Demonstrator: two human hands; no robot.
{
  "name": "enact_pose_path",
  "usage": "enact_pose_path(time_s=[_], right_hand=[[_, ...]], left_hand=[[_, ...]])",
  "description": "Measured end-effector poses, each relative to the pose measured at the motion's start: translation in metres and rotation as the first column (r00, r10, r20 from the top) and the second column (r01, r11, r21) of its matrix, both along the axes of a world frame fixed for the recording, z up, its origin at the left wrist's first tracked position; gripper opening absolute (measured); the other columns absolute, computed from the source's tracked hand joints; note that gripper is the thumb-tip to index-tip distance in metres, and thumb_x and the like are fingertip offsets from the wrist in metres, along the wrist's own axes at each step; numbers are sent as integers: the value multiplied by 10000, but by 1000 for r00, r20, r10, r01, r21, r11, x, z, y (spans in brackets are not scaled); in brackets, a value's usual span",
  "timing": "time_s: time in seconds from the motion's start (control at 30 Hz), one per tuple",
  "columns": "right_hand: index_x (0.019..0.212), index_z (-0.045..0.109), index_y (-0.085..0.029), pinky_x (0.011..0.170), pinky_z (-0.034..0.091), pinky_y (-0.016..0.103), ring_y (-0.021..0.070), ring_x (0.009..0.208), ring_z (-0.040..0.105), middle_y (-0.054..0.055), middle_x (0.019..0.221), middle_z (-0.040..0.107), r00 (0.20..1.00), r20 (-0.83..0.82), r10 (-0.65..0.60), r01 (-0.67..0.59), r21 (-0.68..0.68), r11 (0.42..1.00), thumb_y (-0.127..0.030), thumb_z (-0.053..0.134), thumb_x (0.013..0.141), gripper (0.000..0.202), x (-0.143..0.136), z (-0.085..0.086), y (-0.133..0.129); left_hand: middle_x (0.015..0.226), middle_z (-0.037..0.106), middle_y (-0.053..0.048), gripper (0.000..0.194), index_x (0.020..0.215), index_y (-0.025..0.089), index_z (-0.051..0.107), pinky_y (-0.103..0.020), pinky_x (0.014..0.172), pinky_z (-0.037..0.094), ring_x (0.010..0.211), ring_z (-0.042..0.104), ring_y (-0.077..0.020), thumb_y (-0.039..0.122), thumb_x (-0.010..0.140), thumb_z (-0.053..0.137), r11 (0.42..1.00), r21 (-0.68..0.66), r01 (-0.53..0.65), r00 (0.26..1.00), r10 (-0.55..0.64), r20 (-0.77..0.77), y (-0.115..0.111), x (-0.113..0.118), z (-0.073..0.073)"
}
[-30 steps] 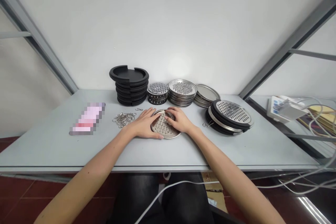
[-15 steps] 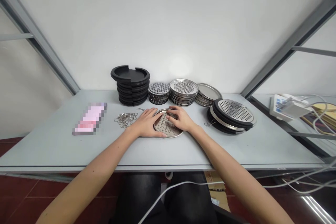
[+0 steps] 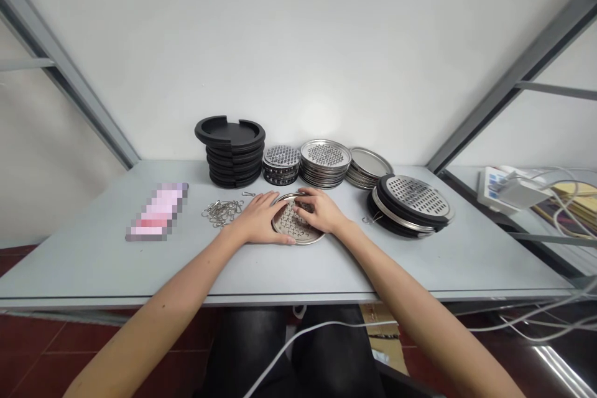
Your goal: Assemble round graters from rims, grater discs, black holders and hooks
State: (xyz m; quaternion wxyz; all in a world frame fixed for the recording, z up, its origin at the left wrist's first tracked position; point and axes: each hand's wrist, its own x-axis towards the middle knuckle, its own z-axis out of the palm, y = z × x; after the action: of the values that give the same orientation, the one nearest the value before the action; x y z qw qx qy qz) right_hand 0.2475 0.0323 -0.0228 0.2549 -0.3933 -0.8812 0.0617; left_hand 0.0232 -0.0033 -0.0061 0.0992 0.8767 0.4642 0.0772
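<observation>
A round metal grater plate with a raised rim and a punched, rough centre lies on the table in front of me. My left hand grips its left edge, thumb along the near rim and fingers stretched toward the far side. From the right, my right hand holds the plate, with its fingers at the far rim and its thumb bent over the perforated surface. Beside my left hand is a loose pile of metal clips, and one single clip lies a little behind it.
Along the wall stand a stack of black round holders, small grater discs, rimmed grater plates and plain metal rings or lids. Assembled black-rimmed graters lie at right. A pixelated phone is left; a power strip sits far right.
The view has shifted very slightly. Both hands keep their places on the grater plate, and nothing else has visibly moved.
</observation>
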Motion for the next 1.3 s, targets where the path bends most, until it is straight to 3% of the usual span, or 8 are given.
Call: enact_pose_path(time_s=[0.3,0.5,0.63,1.03,1.3], right_hand=[[1142,698,-202,1007,420,426,277,1139,581,123,1244,619,1000,14,16,-16,-12,1000,-433,474,933,383,1,2,2],[1184,654,-153,1016,416,444,286,1180,538,156,1299,567,993,-120,-18,16,-18,1000,-403,528,903,397,0,-2,0],[1234,595,-126,993,432,423,263,1111,561,146,1190,631,980,-187,72,-70,13,997,-368,561,884,427,0,-1,0],[1253,572,-122,952,437,396,254,1046,572,128,1113,670,981,-178,82,-87,-19,996,-337,558,888,424,-1,1,1],[1144,639,-151,919,446,368,239,1014,586,117,1066,674,990,-111,82,-85,-24,996,-332,532,905,318,-3,6,-1]], left_hand=[[1550,239,-165,1104,1492,219,274,-533,1128,190,1416,197,-403,839,624,557,1000,1,12,1000,-12,11,-1,0,1],[1543,244,-180,1100,1498,207,273,-533,1128,200,1411,212,-397,837,639,547,1000,3,17,1000,-17,7,0,-1,2],[1546,249,-162,1095,1499,220,273,-533,1131,202,1414,207,-393,822,634,572,1000,-15,17,999,-16,28,1,-2,2],[1562,205,-172,1114,1513,216,227,-520,1146,171,1437,160,-374,843,644,533,999,-50,5,1000,-6,-11,0,-1,6],[1553,225,-171,1077,1502,220,259,-511,1137,186,1425,185,-381,831,658,534,1000,-25,11,1000,-12,-14,-1,-1,5]])
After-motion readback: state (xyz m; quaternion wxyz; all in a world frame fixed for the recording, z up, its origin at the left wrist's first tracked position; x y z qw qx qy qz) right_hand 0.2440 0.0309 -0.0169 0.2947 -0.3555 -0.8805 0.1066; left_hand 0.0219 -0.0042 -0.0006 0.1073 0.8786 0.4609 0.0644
